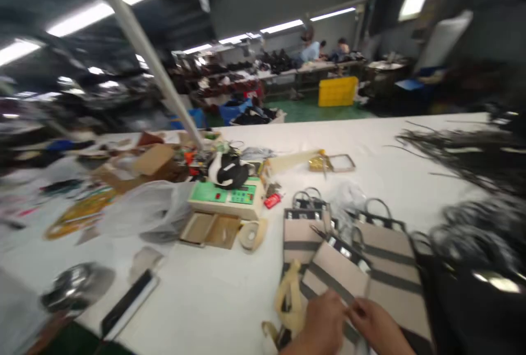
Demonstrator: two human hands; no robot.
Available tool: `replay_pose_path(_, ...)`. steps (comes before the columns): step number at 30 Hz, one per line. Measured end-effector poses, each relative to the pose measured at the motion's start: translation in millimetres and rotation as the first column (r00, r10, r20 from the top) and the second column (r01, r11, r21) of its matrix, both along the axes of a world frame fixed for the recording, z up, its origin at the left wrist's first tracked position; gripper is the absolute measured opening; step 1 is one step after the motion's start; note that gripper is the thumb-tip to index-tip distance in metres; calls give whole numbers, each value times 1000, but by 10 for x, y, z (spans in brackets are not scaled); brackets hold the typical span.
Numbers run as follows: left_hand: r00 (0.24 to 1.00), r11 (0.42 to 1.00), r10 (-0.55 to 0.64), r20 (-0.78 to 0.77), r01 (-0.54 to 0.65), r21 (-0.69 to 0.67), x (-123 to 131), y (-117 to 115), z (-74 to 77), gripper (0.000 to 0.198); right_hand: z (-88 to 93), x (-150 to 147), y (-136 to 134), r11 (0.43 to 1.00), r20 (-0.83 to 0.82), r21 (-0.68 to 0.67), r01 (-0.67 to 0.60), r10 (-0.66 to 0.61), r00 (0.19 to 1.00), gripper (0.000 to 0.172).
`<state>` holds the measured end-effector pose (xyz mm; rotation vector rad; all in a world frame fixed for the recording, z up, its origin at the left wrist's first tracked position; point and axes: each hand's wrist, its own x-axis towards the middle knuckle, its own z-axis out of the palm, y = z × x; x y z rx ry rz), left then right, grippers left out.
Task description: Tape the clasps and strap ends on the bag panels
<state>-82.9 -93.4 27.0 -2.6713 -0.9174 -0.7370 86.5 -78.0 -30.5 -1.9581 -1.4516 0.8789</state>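
Note:
My left hand (322, 319) is closed over the lower part of a beige handbag with dark stripes (341, 267). Close beside it, my right hand (376, 325) has its fingers pinched together, its fingertips almost meeting those of the left. What the fingers hold is too small and blurred to name. A loose loop of cream tape (290, 300) hangs just left of my left hand. Under and around the small bag lie more striped bags, one on the right (390, 256) and one at the back left (302, 232), their dark handles pointing away from me.
A green-topped control box (226, 196) stands mid-table, with an open cardboard box (211, 229) and a tape roll (250, 234) before it. Dark straps (464, 152) and handles pile up at right. Another person's dark green sleeve (78, 341) shows at lower left. A slanting pole (152, 59) rises behind.

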Motion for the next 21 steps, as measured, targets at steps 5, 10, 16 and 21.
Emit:
replay_pose_path(5,983,492,-7,181,161,-856,215,55,-90,12,213,524,-120,985,-114,-134,108,-124,986,32)
replay_pose_path(10,951,191,306,51,-8,-982,161,207,-271,6,142,679,463,971,-294,-111,211,-235,926,38)
replay_pose_path(16,941,96,338,13,-21,-995,194,344,-398,10,-99,802,848,984,-134,-37,173,-176,975,34)
replay_pose_path(21,942,39,332,-42,-58,-998,131,288,-393,14,-56,726,767,994,-29,5,109,-108,994,28)
